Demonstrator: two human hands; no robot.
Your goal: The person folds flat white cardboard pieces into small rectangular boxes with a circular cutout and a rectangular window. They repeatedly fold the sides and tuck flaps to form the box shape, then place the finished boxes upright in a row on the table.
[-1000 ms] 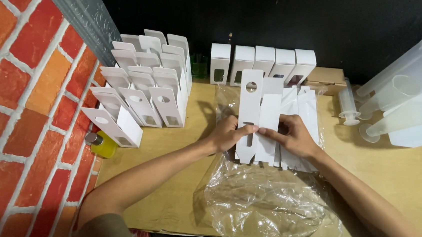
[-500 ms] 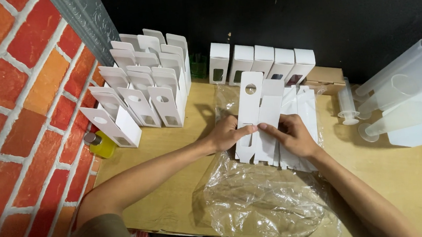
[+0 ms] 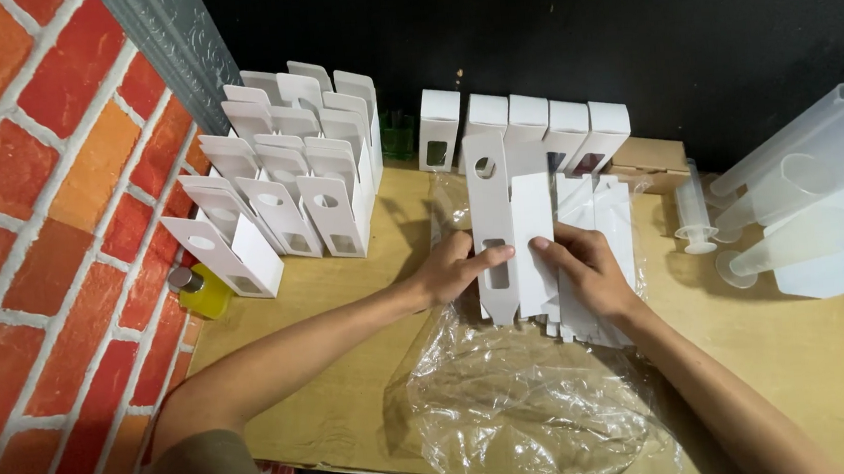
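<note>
A flat white cardboard box blank with a round hole near its top and a window cut-out stands upright at the middle of the table. My left hand grips its left edge, thumb across the front. My right hand pinches its right panel. Behind it lies a stack of more flat white blanks, partly inside a crumpled clear plastic bag.
Several folded white boxes stand in rows at the left, and a row of more boxes lines the black back wall. A small yellow bottle sits by the brick wall. Clear syringe-like tubes lie at the right on the wooden table.
The blank has been lifted slightly and straightened between both hands; my right fingers have shifted on its right panel. Everything else stays put.
</note>
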